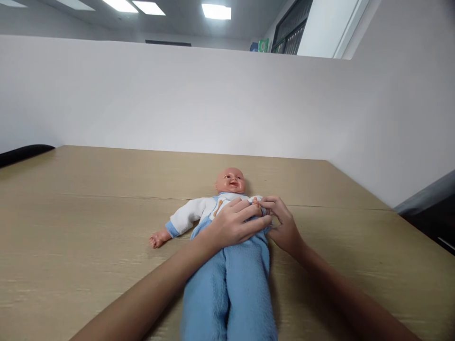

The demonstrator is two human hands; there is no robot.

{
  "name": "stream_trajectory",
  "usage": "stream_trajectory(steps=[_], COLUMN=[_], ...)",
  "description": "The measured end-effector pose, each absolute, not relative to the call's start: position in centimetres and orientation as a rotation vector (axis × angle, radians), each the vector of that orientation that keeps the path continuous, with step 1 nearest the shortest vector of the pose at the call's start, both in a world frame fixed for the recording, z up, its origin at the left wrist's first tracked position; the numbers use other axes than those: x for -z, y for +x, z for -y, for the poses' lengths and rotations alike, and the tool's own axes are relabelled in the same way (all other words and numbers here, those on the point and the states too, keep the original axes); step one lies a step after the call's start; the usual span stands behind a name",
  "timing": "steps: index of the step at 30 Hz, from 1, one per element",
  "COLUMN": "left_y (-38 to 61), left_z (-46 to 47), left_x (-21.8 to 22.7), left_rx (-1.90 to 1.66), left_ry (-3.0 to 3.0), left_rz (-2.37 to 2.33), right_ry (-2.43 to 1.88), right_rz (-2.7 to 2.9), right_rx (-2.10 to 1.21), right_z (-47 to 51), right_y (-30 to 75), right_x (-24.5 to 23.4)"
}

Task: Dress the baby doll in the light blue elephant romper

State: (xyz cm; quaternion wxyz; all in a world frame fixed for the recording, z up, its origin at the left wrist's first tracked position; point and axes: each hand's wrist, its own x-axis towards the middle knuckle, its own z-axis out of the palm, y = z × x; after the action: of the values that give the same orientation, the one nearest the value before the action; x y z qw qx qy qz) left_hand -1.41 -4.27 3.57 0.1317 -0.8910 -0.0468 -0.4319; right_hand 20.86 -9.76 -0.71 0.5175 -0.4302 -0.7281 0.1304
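Note:
A baby doll point(230, 181) lies on its back on the table, head away from me, in a white top and fuzzy blue trousers point(245, 274). Across its belly reaches my left hand point(236, 222), fingers closed around the doll's hand point(256, 204), which is bent in over the chest. On the right side my right hand point(282, 222) pinches at the same arm, near the sleeve cuff. My fingers partly hide the cuff and the doll's wrist. The doll's other arm point(186, 218) stretches out to the left, its blue cuff at the wrist.
The wooden table point(95, 237) has a seam running across it. Behind it stands a white partition point(159, 99). A black curved object point(26, 152) shows at the left edge, and a dark object point(433, 213) is at the right beyond the table edge.

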Motion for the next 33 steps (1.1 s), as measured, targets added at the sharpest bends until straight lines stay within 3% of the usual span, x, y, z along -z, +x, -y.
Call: stream_trajectory(steps=[6, 24, 33], left_y=[-1.3, -0.4, 0.2], left_z=[4.5, 4.1, 3.6], left_x=[-4.0, -6.3, -5.2], left_rx=[1.383, 1.625, 1.393], left_ry=[-2.612, -3.616, -3.363], left_rz=[0.18, 0.875, 1.144], right_ry=[-0.98, -1.073, -1.205], right_rz=[1.858, 1.699, 1.231], right_rx=[-0.34, -0.261, -0.542], right_z=[11.0, 12.0, 11.7], right_y=[21.1, 18.9, 17.9], right_x=[0.5, 0.9, 2.1])
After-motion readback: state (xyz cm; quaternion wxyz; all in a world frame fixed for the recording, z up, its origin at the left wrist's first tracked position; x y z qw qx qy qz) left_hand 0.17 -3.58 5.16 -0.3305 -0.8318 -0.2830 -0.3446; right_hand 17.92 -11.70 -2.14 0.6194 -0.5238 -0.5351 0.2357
